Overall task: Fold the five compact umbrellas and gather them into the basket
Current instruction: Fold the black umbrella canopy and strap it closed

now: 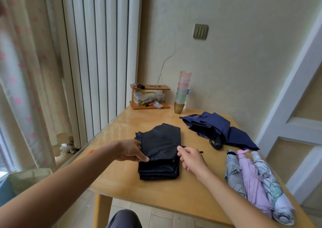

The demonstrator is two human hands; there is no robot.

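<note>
As left hand pinches it, black umbrella seemingly touches right hand.

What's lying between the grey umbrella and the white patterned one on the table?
The folded pink umbrella, flanked closely by the grey umbrella and the white patterned umbrella; the head view shows it.

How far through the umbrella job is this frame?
Done: the grey umbrella, pink umbrella and white patterned umbrella lie rolled side by side on the table. In hand: left hand and right hand hold the flattened black umbrella. Left: the navy umbrella lies loose, and all five need gathering.
</note>
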